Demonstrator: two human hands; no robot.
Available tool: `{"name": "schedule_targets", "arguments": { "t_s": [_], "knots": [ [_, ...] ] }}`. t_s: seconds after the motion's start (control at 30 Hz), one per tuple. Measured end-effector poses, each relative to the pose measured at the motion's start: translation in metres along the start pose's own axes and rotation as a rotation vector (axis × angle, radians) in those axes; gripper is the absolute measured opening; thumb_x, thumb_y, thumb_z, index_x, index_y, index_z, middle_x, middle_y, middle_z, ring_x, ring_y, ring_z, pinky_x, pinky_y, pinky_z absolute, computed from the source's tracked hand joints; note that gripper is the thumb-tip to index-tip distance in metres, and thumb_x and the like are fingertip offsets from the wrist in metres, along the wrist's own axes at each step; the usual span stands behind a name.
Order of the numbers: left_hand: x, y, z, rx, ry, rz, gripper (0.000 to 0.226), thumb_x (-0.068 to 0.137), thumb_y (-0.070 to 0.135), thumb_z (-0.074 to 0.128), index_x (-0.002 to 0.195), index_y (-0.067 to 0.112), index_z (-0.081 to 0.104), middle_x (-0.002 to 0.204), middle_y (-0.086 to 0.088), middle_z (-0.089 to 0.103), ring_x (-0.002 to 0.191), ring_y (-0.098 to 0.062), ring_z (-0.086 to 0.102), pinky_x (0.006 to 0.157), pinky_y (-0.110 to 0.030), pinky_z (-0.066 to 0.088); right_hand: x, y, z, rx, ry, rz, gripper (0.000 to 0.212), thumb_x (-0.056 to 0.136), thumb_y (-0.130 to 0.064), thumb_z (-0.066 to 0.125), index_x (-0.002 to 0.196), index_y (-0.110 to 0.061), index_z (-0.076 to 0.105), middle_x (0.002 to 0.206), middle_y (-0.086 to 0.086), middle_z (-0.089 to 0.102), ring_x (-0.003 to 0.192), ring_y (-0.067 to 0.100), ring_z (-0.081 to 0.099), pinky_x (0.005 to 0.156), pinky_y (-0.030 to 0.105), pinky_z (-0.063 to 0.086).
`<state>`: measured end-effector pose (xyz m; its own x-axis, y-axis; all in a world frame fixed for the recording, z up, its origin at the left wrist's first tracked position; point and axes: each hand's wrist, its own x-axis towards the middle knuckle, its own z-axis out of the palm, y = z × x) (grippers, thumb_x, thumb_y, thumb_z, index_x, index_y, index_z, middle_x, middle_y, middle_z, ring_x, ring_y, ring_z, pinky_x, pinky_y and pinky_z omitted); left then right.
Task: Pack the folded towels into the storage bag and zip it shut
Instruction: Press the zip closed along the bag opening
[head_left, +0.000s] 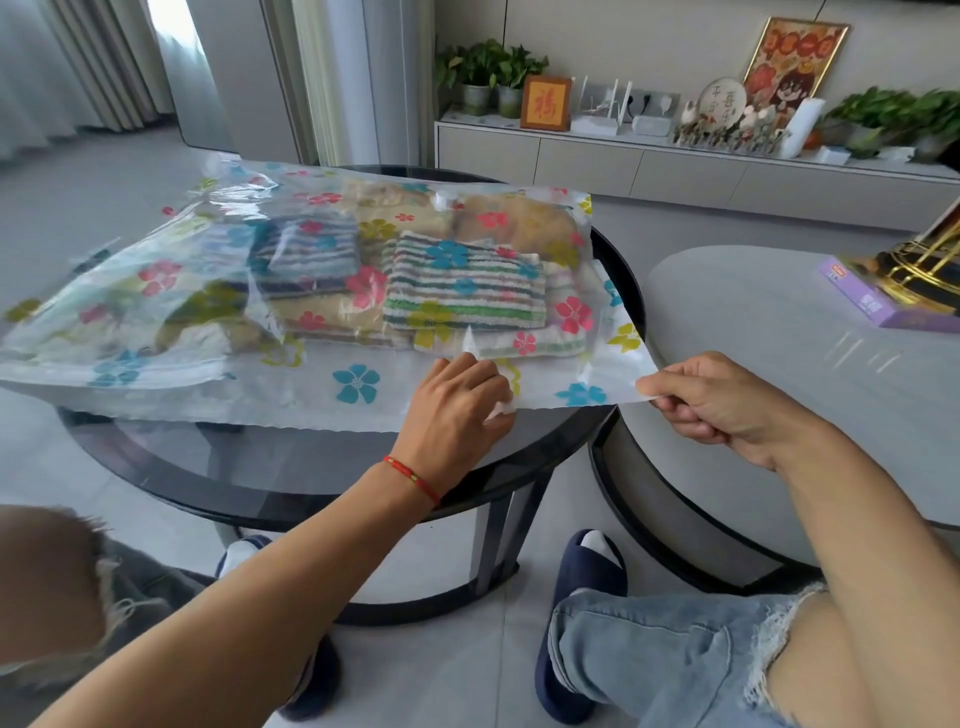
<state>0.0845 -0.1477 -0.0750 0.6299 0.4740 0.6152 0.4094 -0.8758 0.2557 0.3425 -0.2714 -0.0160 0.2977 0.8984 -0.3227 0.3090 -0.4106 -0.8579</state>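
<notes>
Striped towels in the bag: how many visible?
2. Blue-striped towel at centre-left of the storage bag; green-striped towel at centre-right. Beige ones lie beneath; more may be hidden.

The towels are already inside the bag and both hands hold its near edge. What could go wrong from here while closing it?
1. The storage bag overhangs the round glass table; a hard pull might drag it off.
2. The right hand pinches only the corner and the left hand holds the edge nearby, so the long left part may wrinkle and seal badly.
3. The green striped towel lies near the opening and might get caught.
</notes>
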Motion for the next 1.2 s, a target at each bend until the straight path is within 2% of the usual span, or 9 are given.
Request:
{"name": "schedule_targets", "arguments": {
  "t_s": [0.17, 0.27, 0.33, 0.4, 0.5, 0.6, 0.77, 1.07, 1.2],
  "knots": [
    [-0.002, -0.006, -0.004, 0.001, 0.005, 0.004, 0.014, 0.074, 0.008, 0.082, 0.076, 0.008, 0.069, 0.076, -0.005, 0.065, 0.071, -0.029, 0.059, 0.061, -0.038, 0.048, -0.009, -0.010, 0.009, -0.116, 0.112, 0.034, 0.040, 0.089, -0.025, 0.064, 0.052, -0.017, 0.050, 0.048, 0.000, 0.033, 0.042, 0.016, 0.029, 0.049, 0.025, 0.026],
    [-0.005, -0.006, -0.004, 0.025, -0.001, 0.043, 0.010, 0.083, 0.010, 0.078, 0.078, 0.005, 0.070, 0.076, -0.008, 0.064, 0.069, -0.031, 0.058, 0.061, -0.041, 0.050, -0.016, -0.015, 0.021, -0.705, 0.539, -0.042, 0.027, 0.083, -0.039, 0.067, 0.073, -0.014, 0.066, 0.070, 0.004, 0.064, 0.068, 0.031, 0.057, 0.063, 0.034, 0.042],
    [-0.006, -0.006, -0.004, 0.040, 0.008, 0.065, 0.014, 0.089, 0.014, 0.073, 0.080, 0.004, 0.070, 0.076, -0.009, 0.062, 0.069, -0.032, 0.057, 0.061, -0.042, 0.049, -0.020, -0.026, 0.043, -1.035, 0.786, -0.365, 0.031, 0.085, -0.049, 0.064, 0.093, -0.019, 0.068, 0.092, 0.006, 0.068, 0.087, 0.035, 0.061, 0.072, 0.040, 0.046],
    [-0.004, -0.007, -0.005, 0.044, 0.029, 0.090, 0.017, 0.093, 0.016, 0.069, 0.081, 0.004, 0.069, 0.076, -0.010, 0.060, 0.069, -0.031, 0.054, 0.060, -0.042, 0.048, -0.017, -0.037, 0.072, -1.130, 0.609, -0.665, 0.039, 0.086, -0.051, 0.057, 0.104, -0.019, 0.071, 0.101, 0.005, 0.070, 0.096, 0.032, 0.062, 0.080, 0.042, 0.048],
    [-0.003, -0.004, -0.008, 0.034, 0.048, 0.112, 0.017, 0.095, 0.016, 0.066, 0.083, 0.004, 0.069, 0.076, -0.010, 0.059, 0.069, -0.030, 0.053, 0.061, -0.043, 0.047, 0.003, -0.034, 0.109, -1.259, 0.353, -0.711, 0.027, 0.093, -0.034, 0.062, 0.115, -0.021, 0.072, 0.114, -0.001, 0.068, 0.111, 0.025, 0.060, 0.093, 0.041, 0.046],
    [0.000, -0.008, -0.012, 0.021, 0.049, 0.130, 0.017, 0.094, 0.014, 0.067, 0.083, 0.002, 0.071, 0.076, -0.012, 0.060, 0.068, -0.031, 0.055, 0.061, -0.043, 0.048, 0.014, -0.028, 0.113, -1.249, 0.405, -0.742, 0.009, 0.097, -0.020, 0.065, 0.096, -0.023, 0.074, 0.092, -0.007, 0.070, 0.092, 0.022, 0.063, 0.078, 0.035, 0.047],
    [0.001, -0.018, -0.020, 0.078, 0.034, 0.242, 0.017, 0.094, 0.013, 0.067, 0.080, 0.003, 0.070, 0.075, -0.010, 0.060, 0.067, -0.029, 0.054, 0.061, -0.042, 0.046, 0.012, -0.016, 0.112, -1.169, 0.507, -0.825, 0.012, 0.092, -0.008, 0.069, 0.083, -0.017, 0.068, 0.075, -0.002, 0.061, 0.075, 0.023, 0.060, 0.058, 0.034, 0.048],
    [-0.032, -0.077, -0.063, 0.171, 0.013, 0.216, 0.016, 0.095, 0.016, 0.067, 0.086, 0.004, 0.073, 0.076, -0.010, 0.061, 0.067, -0.030, 0.055, 0.061, -0.043, 0.046, 0.013, -0.010, 0.107, -1.162, 0.522, -0.928, 0.014, 0.092, -0.005, 0.065, 0.099, -0.009, 0.077, 0.101, 0.006, 0.078, 0.094, 0.031, 0.072, 0.076, 0.041, 0.055],
    [-0.038, -0.095, -0.077, 0.194, 0.016, 0.182, 0.014, 0.092, 0.018, 0.072, 0.085, 0.006, 0.075, 0.075, -0.008, 0.064, 0.069, -0.031, 0.059, 0.062, -0.043, 0.049, 0.021, -0.006, 0.105, -1.129, 0.533, -1.038, 0.017, 0.091, -0.010, 0.066, 0.103, -0.009, 0.079, 0.118, 0.007, 0.078, 0.097, 0.030, 0.075, 0.073, 0.042, 0.058]
  ]
}}
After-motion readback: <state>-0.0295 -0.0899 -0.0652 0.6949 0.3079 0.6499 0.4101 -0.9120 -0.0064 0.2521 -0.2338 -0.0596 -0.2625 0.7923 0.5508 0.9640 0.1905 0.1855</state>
